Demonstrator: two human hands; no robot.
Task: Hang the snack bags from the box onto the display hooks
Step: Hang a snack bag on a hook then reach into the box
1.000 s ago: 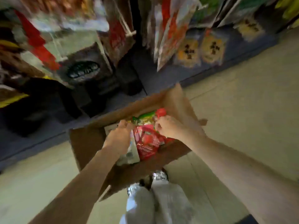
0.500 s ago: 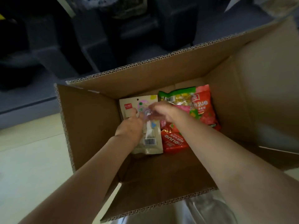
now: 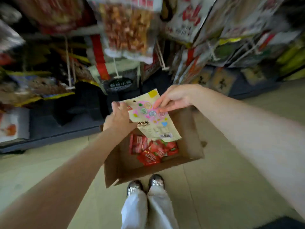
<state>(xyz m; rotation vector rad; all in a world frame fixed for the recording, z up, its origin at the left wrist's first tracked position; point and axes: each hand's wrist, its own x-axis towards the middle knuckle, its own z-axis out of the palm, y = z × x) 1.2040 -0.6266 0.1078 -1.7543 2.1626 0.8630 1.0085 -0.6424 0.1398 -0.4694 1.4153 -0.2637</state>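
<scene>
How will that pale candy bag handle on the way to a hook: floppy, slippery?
Pale candy bag stays fairly flat between left hand and right hand, so probably semi-stiff, and light. Its film looks glossy, so possibly slippery.

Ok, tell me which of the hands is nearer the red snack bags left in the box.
Left. The left hand grips the pale lollipop bag's left edge, just above the red snack bags in the box. The right hand pinches that bag higher up, farther away.
</scene>
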